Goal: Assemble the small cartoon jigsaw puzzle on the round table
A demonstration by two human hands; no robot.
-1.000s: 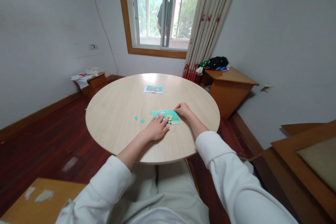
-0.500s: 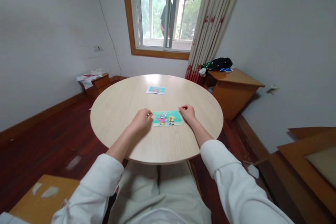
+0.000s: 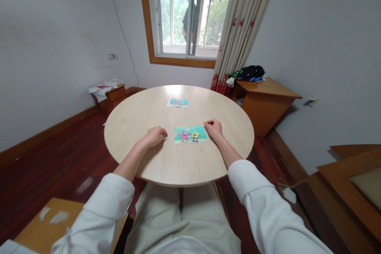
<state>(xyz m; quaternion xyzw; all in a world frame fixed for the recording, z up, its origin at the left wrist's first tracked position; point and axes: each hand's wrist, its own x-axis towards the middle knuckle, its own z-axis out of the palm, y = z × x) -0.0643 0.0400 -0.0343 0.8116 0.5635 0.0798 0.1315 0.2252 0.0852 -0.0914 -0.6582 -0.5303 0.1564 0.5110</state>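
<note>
A flat rectangular cartoon puzzle (image 3: 190,135) with a teal background and pink and yellow figures lies on the round wooden table (image 3: 190,166) before me. Left of it, apart from its edge, my left hand (image 3: 154,135) is closed in a pinch low over the tabletop. A small teal puzzle piece shows at its fingertips. At the puzzle's upper right corner, my right hand (image 3: 213,127) has thumb and fingers pressed together. Whatever may be between them is hidden. A creased picture sheet (image 3: 177,103) with similar figures lies farther back on the table.
Beyond the table are a window (image 3: 187,16) and a long curtain (image 3: 238,27). A wooden desk (image 3: 268,91) with dark cloth on it stands at right, and a low cabinet (image 3: 114,93) with papers at left. A person is partly visible through the window.
My left hand has moved left and slightly down, away from the puzzle's left edge, with the small teal piece now showing at its fingertips. My right hand has stayed by the corner.
</note>
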